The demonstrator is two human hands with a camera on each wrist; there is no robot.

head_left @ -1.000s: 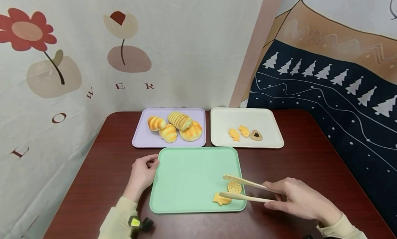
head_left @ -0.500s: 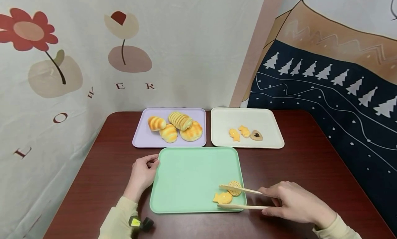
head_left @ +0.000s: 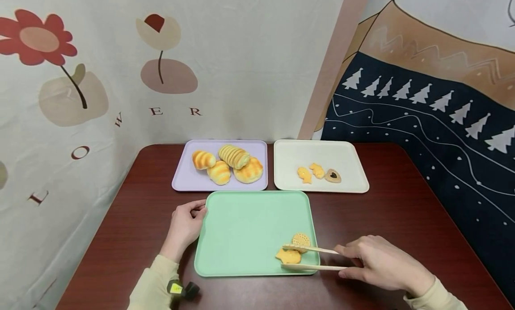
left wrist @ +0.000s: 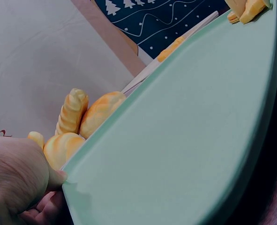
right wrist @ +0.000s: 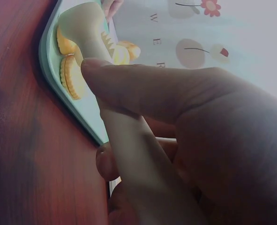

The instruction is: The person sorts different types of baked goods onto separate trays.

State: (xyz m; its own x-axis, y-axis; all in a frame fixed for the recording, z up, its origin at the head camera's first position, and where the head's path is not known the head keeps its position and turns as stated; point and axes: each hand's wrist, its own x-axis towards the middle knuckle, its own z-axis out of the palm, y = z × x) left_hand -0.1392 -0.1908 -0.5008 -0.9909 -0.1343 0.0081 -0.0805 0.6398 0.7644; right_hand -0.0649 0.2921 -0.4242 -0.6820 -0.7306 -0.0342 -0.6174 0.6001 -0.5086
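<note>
A mint-green tray [head_left: 245, 229] lies at the middle of the table. My left hand [head_left: 186, 227] pinches its left edge, the thumb at the rim in the left wrist view. With thumb and fingers my right hand [head_left: 382, 263] holds wooden tongs [head_left: 322, 268] from the right side. The two tong arms are apart, one on each side of a fish-shaped cookie [head_left: 289, 257] at the tray's front right. Just behind it is a round dotted cookie [head_left: 301, 239], partly overlapped by the far arm. The right wrist view shows one tong arm [right wrist: 129, 150] large under my thumb.
Behind the green tray, a lilac tray [head_left: 183, 180] bears several bread rolls [head_left: 234, 157]. Beside it a cream tray [head_left: 350, 167] holds two fish-shaped cookies [head_left: 304, 175] and a heart-centred cookie [head_left: 333, 176]. A printed cloth [head_left: 249, 69] hangs behind the table.
The tongs have moved toward the table's front, from around the round cookie to around the fish-shaped one, and narrowed slightly. The round cookie has shifted a little left. My left hand stays put.
</note>
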